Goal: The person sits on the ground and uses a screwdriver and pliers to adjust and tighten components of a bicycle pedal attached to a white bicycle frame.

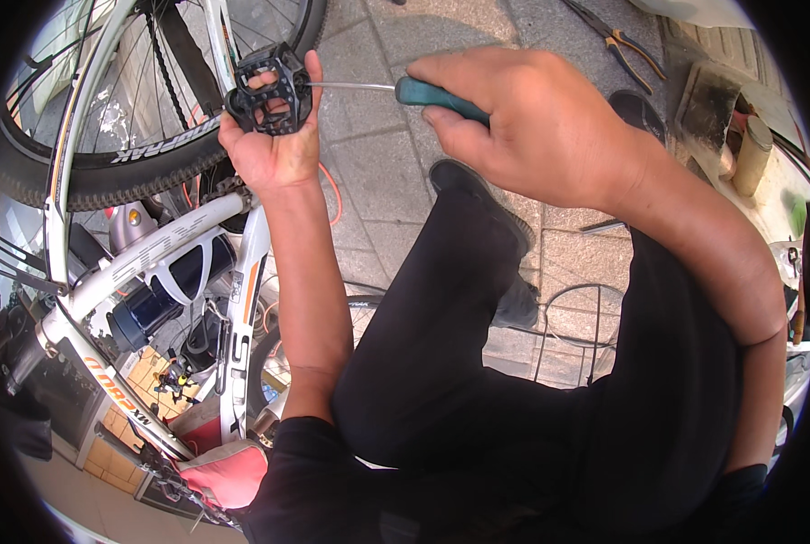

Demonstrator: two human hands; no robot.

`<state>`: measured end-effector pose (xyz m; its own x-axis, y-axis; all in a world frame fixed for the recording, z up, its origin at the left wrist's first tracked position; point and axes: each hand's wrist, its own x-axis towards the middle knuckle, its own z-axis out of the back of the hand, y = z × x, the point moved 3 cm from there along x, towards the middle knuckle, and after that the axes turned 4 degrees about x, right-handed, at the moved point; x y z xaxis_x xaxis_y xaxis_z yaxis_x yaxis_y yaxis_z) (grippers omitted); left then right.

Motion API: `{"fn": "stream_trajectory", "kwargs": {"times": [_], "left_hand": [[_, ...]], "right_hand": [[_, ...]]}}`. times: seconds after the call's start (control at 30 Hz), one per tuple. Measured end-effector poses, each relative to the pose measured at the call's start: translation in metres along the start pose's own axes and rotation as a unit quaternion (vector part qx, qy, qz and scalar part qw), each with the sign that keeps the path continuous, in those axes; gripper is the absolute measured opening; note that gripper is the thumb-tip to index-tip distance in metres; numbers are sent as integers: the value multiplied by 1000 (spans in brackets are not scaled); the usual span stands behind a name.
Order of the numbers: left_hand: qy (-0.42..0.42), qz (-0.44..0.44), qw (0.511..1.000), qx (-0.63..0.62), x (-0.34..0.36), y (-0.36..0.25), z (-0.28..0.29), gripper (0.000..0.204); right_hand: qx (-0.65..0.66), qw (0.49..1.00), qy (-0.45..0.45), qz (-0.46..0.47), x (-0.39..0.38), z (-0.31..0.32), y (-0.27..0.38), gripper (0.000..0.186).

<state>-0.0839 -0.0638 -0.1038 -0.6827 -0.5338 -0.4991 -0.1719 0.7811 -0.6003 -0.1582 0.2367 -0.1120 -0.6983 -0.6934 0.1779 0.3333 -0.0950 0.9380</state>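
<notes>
1. The left hand is closed around a black pedal beside the tyre.
2. The right hand grips a green-handled screwdriver, its tip at the pedal.

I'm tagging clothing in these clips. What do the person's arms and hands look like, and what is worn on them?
Both hands, the left hand and the right hand, are bare: no gloves, rings or watch show. Both forearms are bare too. Black sleeves begin near the upper arms, at the picture's lower edge.
</notes>
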Motion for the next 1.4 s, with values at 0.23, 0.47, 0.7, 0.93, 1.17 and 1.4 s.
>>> {"fn": "stream_trajectory", "kwargs": {"times": [0.23,0.47,0.7,0.93,1.17,1.4], "left_hand": [[-16,-4,1000,-11,0,1,-1,38],[8,7,1000,-19,-5,2,-1,38],[-17,-2,1000,-9,0,1,1,40],[-9,-9,999,31,4,-3,5,43],[-26,-7,1000,3,0,2,1,38],[-10,-10,1000,17,-3,1,-1,39]], "right_hand": [[-15,1000,1,-5,-1,-1,1,32],[37,999,-7,-19,-1,-1,-1,33],[-41,999,-16,26,-4,-4,0,35],[-143,983,4,112,0,1,1,41],[-130,987,50,81,-1,2,3,41],[243,937,107,-225,11,-1,-4,36]]}}
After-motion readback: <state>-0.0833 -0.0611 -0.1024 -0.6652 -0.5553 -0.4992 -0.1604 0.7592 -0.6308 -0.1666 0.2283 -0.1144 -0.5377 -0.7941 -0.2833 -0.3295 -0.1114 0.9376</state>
